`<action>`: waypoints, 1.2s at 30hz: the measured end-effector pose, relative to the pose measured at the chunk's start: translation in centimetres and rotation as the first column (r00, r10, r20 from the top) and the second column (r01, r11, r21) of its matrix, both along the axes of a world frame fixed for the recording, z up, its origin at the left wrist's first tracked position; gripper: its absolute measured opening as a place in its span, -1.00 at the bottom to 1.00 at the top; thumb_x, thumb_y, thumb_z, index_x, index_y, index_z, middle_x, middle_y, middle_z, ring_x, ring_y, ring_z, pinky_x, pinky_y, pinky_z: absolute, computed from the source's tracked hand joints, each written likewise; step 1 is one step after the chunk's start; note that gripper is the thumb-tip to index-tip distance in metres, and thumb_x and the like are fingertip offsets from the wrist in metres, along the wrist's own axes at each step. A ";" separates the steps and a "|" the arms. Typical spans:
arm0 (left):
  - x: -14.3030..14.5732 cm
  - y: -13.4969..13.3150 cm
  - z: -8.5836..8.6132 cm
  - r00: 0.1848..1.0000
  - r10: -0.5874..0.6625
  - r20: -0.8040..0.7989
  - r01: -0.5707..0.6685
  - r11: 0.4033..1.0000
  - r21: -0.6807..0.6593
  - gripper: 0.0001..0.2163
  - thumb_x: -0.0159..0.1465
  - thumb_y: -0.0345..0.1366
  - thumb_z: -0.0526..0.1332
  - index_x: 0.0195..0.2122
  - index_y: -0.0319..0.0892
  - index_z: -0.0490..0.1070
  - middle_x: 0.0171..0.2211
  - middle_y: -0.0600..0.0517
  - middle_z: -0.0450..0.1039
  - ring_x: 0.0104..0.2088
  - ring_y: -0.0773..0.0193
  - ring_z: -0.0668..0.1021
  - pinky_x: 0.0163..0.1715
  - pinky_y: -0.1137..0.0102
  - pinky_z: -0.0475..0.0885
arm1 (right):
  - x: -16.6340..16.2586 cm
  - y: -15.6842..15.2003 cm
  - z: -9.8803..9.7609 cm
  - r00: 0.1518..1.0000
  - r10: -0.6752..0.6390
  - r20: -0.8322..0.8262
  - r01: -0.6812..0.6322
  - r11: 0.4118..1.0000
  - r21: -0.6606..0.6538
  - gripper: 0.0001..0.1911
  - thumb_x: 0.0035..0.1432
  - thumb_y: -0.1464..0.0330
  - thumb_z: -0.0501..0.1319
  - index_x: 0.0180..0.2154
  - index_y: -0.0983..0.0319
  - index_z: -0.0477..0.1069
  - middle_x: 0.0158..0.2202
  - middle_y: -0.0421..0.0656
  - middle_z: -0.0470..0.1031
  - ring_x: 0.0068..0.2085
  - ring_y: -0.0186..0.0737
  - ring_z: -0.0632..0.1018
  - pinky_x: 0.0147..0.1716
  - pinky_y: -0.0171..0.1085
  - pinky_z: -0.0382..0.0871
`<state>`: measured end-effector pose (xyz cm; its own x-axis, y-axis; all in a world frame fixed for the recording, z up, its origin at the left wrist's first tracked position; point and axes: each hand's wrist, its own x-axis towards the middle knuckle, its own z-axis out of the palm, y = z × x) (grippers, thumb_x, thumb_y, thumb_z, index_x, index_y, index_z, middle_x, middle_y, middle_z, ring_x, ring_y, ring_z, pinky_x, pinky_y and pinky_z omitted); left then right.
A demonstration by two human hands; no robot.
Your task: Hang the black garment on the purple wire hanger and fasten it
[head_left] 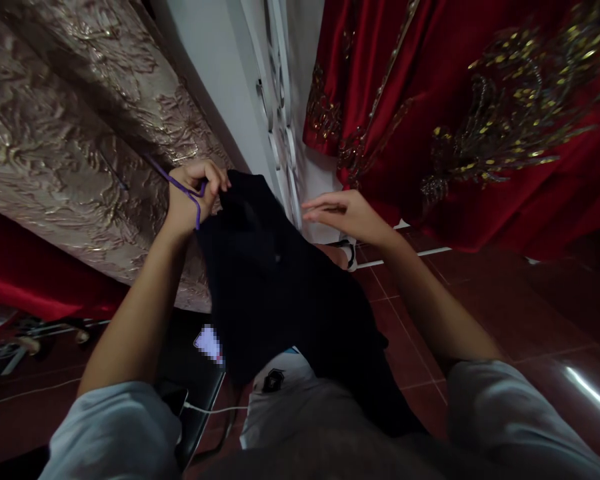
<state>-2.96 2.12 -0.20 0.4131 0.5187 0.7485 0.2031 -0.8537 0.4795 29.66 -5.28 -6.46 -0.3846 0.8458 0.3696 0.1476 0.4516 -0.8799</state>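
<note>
A dark, nearly black cloth garment hangs in front of my body and over my lap; its exact kind is hard to tell. With bent fingers, my left hand grips its upper left corner. Across the back of that hand and wrist runs a thin purple cord, one end lost against the patterned fabric. My right hand is in the air to the right of the garment, apart from it. Its fingers stretch out to the left and hold nothing visible.
Beige textured fabric hangs at left, red fabric with gold sequins at right. Between them stand white doors with handles. Lower left, a black surface bears a lit phone and a white cable. The floor is red tile.
</note>
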 end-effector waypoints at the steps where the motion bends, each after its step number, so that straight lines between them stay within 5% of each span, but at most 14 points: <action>1: 0.7 -1.0 0.5 0.999 -0.038 -0.020 0.038 0.999 -0.006 -0.42 0.23 0.22 0.36 -0.62 -0.14 0.25 -0.52 0.07 0.38 -0.36 0.31 0.55 0.04 0.07 0.51 | -0.7 0.5 -0.6 0.994 -0.083 0.071 0.076 0.992 0.103 -0.44 0.16 0.15 0.36 0.17 0.17 0.50 0.12 0.00 0.57 0.15 0.07 0.57 0.21 0.11 0.44; 3: 2.2 -3.3 1.3 0.991 -0.121 -0.052 0.118 0.991 -0.069 -0.45 0.24 0.16 0.38 -0.64 -0.12 0.25 -0.46 0.03 0.45 -0.25 0.24 0.62 0.28 -0.01 0.39 | -2.5 1.1 -1.6 0.960 -0.206 0.192 0.137 0.937 0.322 -0.07 0.04 0.23 0.45 0.40 0.15 0.20 0.42 0.01 0.20 0.41 0.16 0.28 0.37 0.19 0.20; 6: 4.9 -6.3 1.4 0.968 -0.253 -0.002 0.245 0.940 -0.236 -0.47 0.28 0.00 0.41 -0.68 -0.12 0.22 -0.36 -0.02 0.50 -0.11 0.12 0.66 0.33 -0.05 0.36 | -5.3 1.3 -2.8 0.913 -0.312 0.262 0.119 0.819 0.561 0.22 -0.04 0.29 0.47 0.50 0.19 -0.15 0.54 0.01 -0.21 0.53 0.22 -0.12 0.47 0.24 -0.16; 10: 6.8 -7.8 0.3 0.963 -0.245 0.116 0.271 0.854 -0.445 -0.53 0.19 -0.04 0.49 -0.66 -0.14 0.30 -0.19 -0.10 0.58 0.04 -0.06 0.63 0.20 -0.07 0.49 | -6.9 1.4 -3.9 0.916 -0.324 0.235 0.091 0.740 0.666 0.01 0.06 0.26 0.32 0.46 0.13 -0.07 0.41 0.03 0.14 0.45 0.20 0.12 0.44 0.22 -0.06; 12: 5.9 -7.6 -0.3 0.957 -0.206 0.201 0.284 0.799 -0.530 -0.70 0.09 -0.12 0.56 -0.43 -0.13 0.49 0.00 -0.10 0.58 0.13 -0.06 0.60 0.27 -0.04 0.44 | -5.8 1.3 -4.1 0.908 -0.360 0.213 0.140 0.742 0.656 -0.12 0.09 0.24 0.28 0.40 0.11 0.05 0.31 0.03 0.28 0.35 0.19 0.29 0.35 0.19 0.13; 14: 3.7 -6.9 -0.7 0.941 -0.105 0.321 0.279 0.775 -0.567 -0.61 0.04 -0.14 0.58 -0.17 -0.09 0.53 0.11 -0.06 0.54 0.17 -0.02 0.57 0.28 -0.01 0.43 | -3.6 1.0 -3.7 0.857 -0.483 0.179 0.277 0.724 0.632 -0.16 0.06 0.26 0.29 0.36 0.13 0.13 0.27 0.05 0.30 0.28 0.23 0.34 0.28 0.21 0.20; 18: -1.8 -5.8 -1.6 0.908 0.178 0.380 0.078 0.818 -0.570 -0.54 0.19 0.24 0.32 -0.16 -0.04 0.46 -0.01 -0.03 0.58 0.19 -0.05 0.51 0.10 -0.01 0.53 | 2.0 0.2 -1.6 0.629 -0.770 0.110 0.593 0.567 0.572 -0.08 0.00 0.25 0.32 0.38 0.18 0.10 0.25 0.13 0.25 0.26 0.37 0.29 0.21 0.37 0.17; 21: -3.1 -5.8 -2.9 0.856 0.353 0.378 -0.163 0.878 -0.451 -0.50 0.31 0.31 0.09 -0.12 -0.03 0.41 -0.03 -0.06 0.52 0.16 -0.03 0.49 0.04 0.01 0.51 | 4.2 0.3 0.6 0.531 -0.841 0.104 0.663 0.489 0.567 -0.15 0.06 0.26 0.30 0.37 0.14 0.10 0.24 0.13 0.24 0.24 0.37 0.28 0.18 0.41 0.16; 24: -1.2 -6.9 -5.0 0.706 0.488 0.512 -0.567 0.824 -0.003 -0.61 0.33 0.13 0.21 -0.02 -0.06 0.37 0.03 -0.07 0.43 0.09 0.03 0.49 0.08 0.06 0.44 | 4.2 0.6 3.0 0.551 -0.817 0.173 0.585 0.525 0.618 -0.20 0.10 0.29 0.30 0.35 0.12 0.13 0.22 0.13 0.25 0.23 0.34 0.27 0.20 0.39 0.14; 26: 1.1 -8.4 -6.5 0.778 0.469 0.419 -0.602 0.747 0.282 -0.73 0.34 -0.05 0.26 -0.04 -0.07 0.41 -0.08 -0.07 0.46 -0.01 0.05 0.53 0.01 0.10 0.45 | 3.8 0.6 4.3 0.564 -0.790 0.240 0.511 0.563 0.649 -0.18 0.10 0.31 0.30 0.36 0.12 0.12 0.22 0.12 0.25 0.23 0.35 0.26 0.21 0.40 0.12; 27: 2.3 -9.3 -7.3 0.854 0.449 0.262 -0.518 0.773 0.365 -0.78 0.35 -0.14 0.25 -0.03 -0.05 0.43 -0.15 -0.05 0.49 -0.09 0.07 0.56 -0.04 0.12 0.46 | 3.7 0.4 4.8 0.565 -0.780 0.269 0.481 0.577 0.660 -0.16 0.08 0.31 0.31 0.37 0.12 0.12 0.22 0.12 0.24 0.23 0.35 0.26 0.21 0.41 0.12; 29: 5.0 -10.8 -8.8 0.926 0.354 -0.126 -0.296 0.894 0.335 -0.71 0.38 -0.30 0.20 0.12 0.01 0.42 -0.24 0.00 0.55 -0.23 0.13 0.60 -0.13 0.19 0.49 | 3.8 0.0 5.2 0.564 -0.769 0.302 0.444 0.590 0.675 -0.15 0.04 0.31 0.32 0.36 0.13 0.14 0.21 0.11 0.26 0.21 0.35 0.28 0.20 0.40 0.15; 31: 7.4 -11.7 -10.1 0.888 0.276 -0.368 -0.237 0.960 0.150 -0.51 0.41 -0.35 0.16 0.35 0.09 0.25 -0.20 0.01 0.58 -0.27 0.15 0.63 -0.20 0.24 0.51 | 4.3 -0.6 5.0 0.576 -0.751 0.323 0.414 0.608 0.677 -0.15 0.02 0.30 0.32 0.35 0.10 0.17 0.19 0.09 0.28 0.20 0.32 0.31 0.19 0.37 0.20; 36: 10.6 -11.1 -12.1 0.830 0.436 -0.349 -0.496 0.862 -0.103 -0.51 0.37 -0.35 0.22 0.34 -0.09 0.31 -0.01 -0.17 0.56 -0.11 -0.04 0.63 -0.09 0.11 0.53 | 5.3 -1.9 4.0 0.638 -0.703 0.315 0.323 0.615 0.719 -0.03 -0.07 0.36 0.32 0.40 0.15 0.13 0.26 0.06 0.27 0.24 0.29 0.31 0.22 0.33 0.21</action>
<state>7.59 -9.02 -12.26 0.2769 0.8208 0.4996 0.7148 -0.5234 0.4638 34.91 -7.13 -2.45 -0.2308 0.6587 0.7162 0.8551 0.4885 -0.1737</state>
